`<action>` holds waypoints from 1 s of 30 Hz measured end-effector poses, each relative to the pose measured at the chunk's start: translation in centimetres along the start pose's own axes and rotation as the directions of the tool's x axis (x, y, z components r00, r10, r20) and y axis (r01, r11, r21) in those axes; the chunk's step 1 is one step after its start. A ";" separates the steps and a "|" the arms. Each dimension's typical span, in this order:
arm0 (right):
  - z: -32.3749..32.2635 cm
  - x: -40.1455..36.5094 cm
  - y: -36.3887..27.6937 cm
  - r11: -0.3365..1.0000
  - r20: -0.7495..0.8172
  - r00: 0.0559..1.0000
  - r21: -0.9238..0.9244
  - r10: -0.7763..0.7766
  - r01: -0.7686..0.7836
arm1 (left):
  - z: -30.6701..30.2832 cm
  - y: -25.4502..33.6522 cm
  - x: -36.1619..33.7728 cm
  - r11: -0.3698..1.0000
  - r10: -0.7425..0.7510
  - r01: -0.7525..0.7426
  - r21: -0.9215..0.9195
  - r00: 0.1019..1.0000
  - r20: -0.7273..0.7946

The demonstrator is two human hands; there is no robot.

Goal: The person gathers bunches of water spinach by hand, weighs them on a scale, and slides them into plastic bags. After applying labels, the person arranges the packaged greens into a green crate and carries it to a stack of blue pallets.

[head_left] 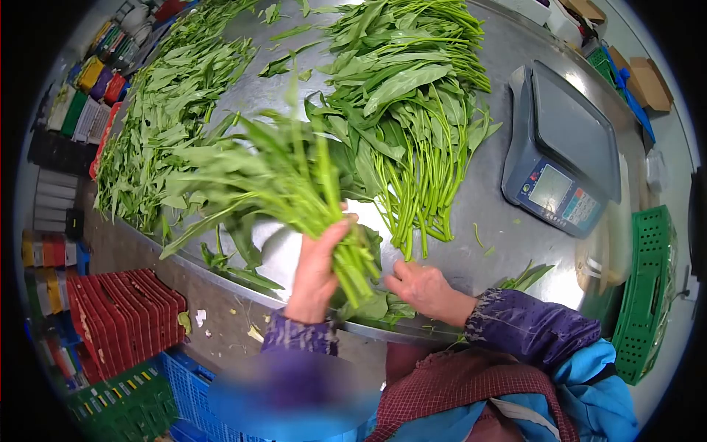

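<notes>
My left hand (318, 269) is wrapped round the stems of a bunch of water spinach (294, 191), held tilted above the near edge of the steel table (493, 258). Its leaves fan up and to the left, smeared by motion. Just to the right, my right hand (426, 289) is closed, fingers curled low over the table by some loose leaves (379, 306); whether anything is in them is hidden. Beyond both hands lies a large pile of water spinach (412, 96), its cut stem ends pointing toward me.
A long heap of leaves (166, 118) covers the table's left side. On the right stands a digital scale (563, 147), with a green crate (644, 295) beyond the edge. Red crates (129, 317) and a blue crate (195, 390) stand at lower left.
</notes>
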State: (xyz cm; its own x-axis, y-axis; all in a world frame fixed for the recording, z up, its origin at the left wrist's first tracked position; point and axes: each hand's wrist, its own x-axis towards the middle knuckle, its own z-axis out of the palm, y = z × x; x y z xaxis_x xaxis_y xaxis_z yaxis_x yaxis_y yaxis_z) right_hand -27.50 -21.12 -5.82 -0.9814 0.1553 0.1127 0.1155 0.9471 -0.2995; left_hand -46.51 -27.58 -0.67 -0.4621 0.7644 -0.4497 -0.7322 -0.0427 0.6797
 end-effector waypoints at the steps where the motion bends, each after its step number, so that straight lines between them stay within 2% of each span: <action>1: -0.2 0.0 -0.2 1.000 -0.002 1.000 0.000 0.001 -0.001 | 0.0 -1.3 0.9 0.993 -0.062 0.067 0.102 0.997 -0.049; 2: -0.7 0.0 -0.5 0.998 0.027 1.000 0.070 -0.004 0.002 | 0.1 -2.5 1.6 0.970 -0.120 0.138 0.198 0.987 -0.102; 4: -1.5 0.0 -0.3 0.991 0.057 0.998 0.131 -0.009 0.002 | 0.4 -4.5 2.0 0.940 -0.086 0.114 0.321 0.991 -0.100; 6: -2.1 -0.1 0.1 0.982 0.054 0.998 0.182 0.040 -0.049 | 0.0 -4.9 1.7 0.937 -0.075 0.103 0.335 0.992 -0.098; 8: -3.3 -0.7 0.2 0.973 0.054 0.998 0.230 0.018 -0.029 | -0.6 -3.7 1.0 0.896 -0.134 0.178 0.406 0.982 -0.134; 9: -3.8 -0.9 0.2 0.961 0.057 0.998 0.278 -0.010 -0.006 | -0.8 -2.9 0.5 0.863 -0.228 0.256 0.436 0.967 -0.116; 10: -4.1 -1.0 0.2 0.960 0.057 0.998 0.281 -0.007 -0.009 | -1.1 -2.9 0.2 0.861 -0.231 0.259 0.438 0.966 -0.117; 12: -4.5 -0.9 0.1 0.928 -0.062 0.997 0.367 -0.046 0.066 | -1.6 -3.3 -0.3 0.910 -0.342 0.342 0.234 0.939 -0.039; 14: -3.8 -0.4 -0.3 0.902 -0.097 0.992 0.416 -0.085 0.118 | -2.4 -4.8 0.4 0.939 -0.332 0.325 0.116 0.942 0.052; 16: -3.5 -0.1 -0.4 0.872 -0.130 0.984 0.460 -0.122 0.169 | -0.5 -4.4 0.5 0.927 -0.372 0.373 -0.021 0.927 0.056; 20: -4.2 -0.4 -0.3 0.840 -0.075 0.996 0.537 -0.044 0.078 | 0.0 -4.8 1.2 0.927 -0.369 0.364 0.085 0.929 0.040; 22: -4.6 -1.5 -0.7 0.817 -0.044 0.999 0.576 -0.008 0.032 | 0.0 -4.8 1.2 0.951 -0.278 0.270 0.148 0.960 0.038; 24: -4.5 -3.8 -2.2 0.755 0.113 0.989 0.655 -0.094 -0.003 | -1.0 -4.4 2.0 0.924 -0.149 0.161 0.347 0.987 -0.061; 25: -4.2 -4.7 -2.5 0.756 0.114 0.989 0.655 -0.094 -0.004 | -1.0 -3.7 1.9 0.914 -0.105 0.125 0.387 0.992 -0.072; 26: -3.7 -5.5 -2.6 0.759 0.228 0.970 0.646 -0.087 -0.084 | -0.6 -2.6 1.7 0.901 -0.057 0.086 0.425 0.995 -0.080; 27: -3.5 -5.9 -2.6 0.759 0.340 0.937 0.630 -0.079 -0.164 | 0.4 -1.0 1.0 0.866 -0.079 0.125 0.484 0.990 -0.115; 28: -4.1 -5.5 -2.3 0.757 0.343 0.936 0.632 -0.078 -0.168 | 0.7 0.2 0.7 0.811 -0.011 0.067 0.581 0.995 -0.098; 30: -5.9 -3.6 -0.5 0.887 0.323 0.939 0.391 0.116 -0.244 | -0.6 0.6 1.1 0.715 0.294 -0.194 0.672 0.955 -0.037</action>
State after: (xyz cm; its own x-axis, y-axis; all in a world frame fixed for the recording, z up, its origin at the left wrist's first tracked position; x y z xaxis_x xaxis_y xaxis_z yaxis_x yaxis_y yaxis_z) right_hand -23.09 -20.55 -0.47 -0.9578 0.1652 -0.2351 0.2824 0.6928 -0.6636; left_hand -47.77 -27.21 -1.08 -0.6755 0.6933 -0.2511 -0.0979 0.2532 0.9625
